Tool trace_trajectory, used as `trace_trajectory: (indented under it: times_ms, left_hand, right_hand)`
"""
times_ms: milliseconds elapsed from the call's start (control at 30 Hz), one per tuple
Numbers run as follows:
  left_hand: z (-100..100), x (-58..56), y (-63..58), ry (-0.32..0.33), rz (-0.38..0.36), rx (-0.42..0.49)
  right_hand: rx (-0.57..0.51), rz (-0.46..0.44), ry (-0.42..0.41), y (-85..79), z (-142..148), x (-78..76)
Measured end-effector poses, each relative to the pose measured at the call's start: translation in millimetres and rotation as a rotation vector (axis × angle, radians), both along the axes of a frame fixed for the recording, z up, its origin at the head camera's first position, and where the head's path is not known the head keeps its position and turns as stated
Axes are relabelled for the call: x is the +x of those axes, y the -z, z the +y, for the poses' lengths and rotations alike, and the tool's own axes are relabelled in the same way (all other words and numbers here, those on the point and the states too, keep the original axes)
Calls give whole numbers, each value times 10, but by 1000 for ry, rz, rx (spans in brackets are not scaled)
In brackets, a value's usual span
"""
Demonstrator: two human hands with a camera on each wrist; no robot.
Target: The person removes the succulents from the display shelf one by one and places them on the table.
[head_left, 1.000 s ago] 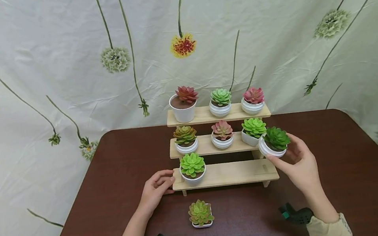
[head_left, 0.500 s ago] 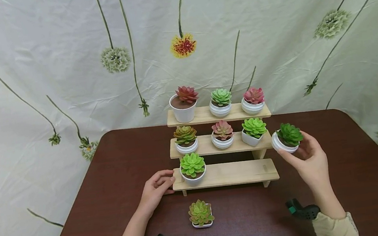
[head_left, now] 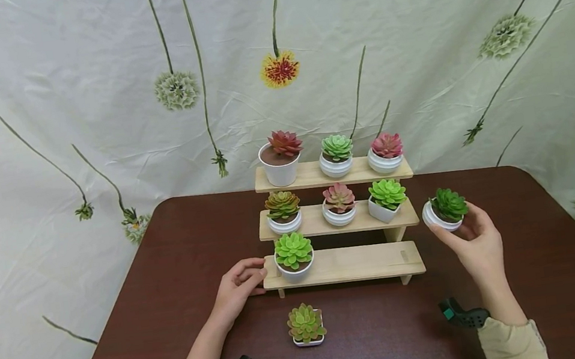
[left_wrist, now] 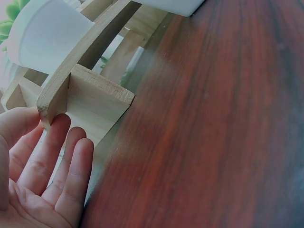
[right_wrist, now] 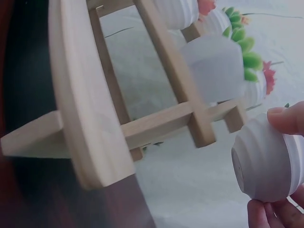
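Note:
My right hand (head_left: 475, 246) holds a dark green potted succulent (head_left: 449, 205) by its ribbed white pot (right_wrist: 266, 159), tilted in the air to the right of the stand. At the left end of the three-step wooden plant stand (head_left: 358, 261), my left hand (head_left: 235, 286) pinches the lowest board, thumb on one side and fingers below, as the left wrist view shows. A bright green succulent (head_left: 293, 251) in a white pot sits on that board near the left hand. In front of the stand, a yellow-green succulent (head_left: 306, 324) in a square white pot stands on the table.
On the middle step are a brownish-green succulent (head_left: 282, 205), a pink one (head_left: 338, 198) and a bright green one (head_left: 388, 195). The top step bears a dark red (head_left: 285, 143), a pale green (head_left: 337, 149) and a deep pink succulent (head_left: 387, 146). A flower-printed cloth (head_left: 102, 58) hangs behind the table (head_left: 186, 235).
My right hand has carried the dark green succulent rightward, away from the middle step's right end, with a slight dip lately. The left hand keeps its place on the stand.

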State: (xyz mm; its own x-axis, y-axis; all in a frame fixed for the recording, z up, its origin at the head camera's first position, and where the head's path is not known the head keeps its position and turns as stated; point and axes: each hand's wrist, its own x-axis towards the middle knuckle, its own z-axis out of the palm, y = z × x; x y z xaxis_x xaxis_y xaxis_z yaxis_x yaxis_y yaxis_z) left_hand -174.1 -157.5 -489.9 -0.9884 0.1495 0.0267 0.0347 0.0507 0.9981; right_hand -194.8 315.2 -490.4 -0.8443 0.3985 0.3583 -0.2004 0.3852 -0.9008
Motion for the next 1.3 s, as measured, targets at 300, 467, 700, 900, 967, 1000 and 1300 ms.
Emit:
trace_trajectory:
  times_ms: [300,467,700,900,967,1000,1300]
  left_hand:
    - [1,-3,2,-9,3,-4]
    - [5,-2,-9,1,6,-1]
    - [9,1,-27,-3,1,-10]
    - [7,-2,2,-7,9,-12]
    - [7,-1,0,-9,6,-13]
    - [8,-1,0,-11,3,-13]
    - [15,-8,-4,-23,-16,-11]
  right_hand:
    - [43,-88,66,16,-52,7]
    - [39,-156,85,1,-103,26]
    - [33,-215,84,-90,-221,86]
    - [24,-246,70,-274,-387,193]
    - [18,-252,63,-238,-383,184]
    - [24,-262,57,-237,-390,183]
    - [27,-323,40,-187,-426,162]
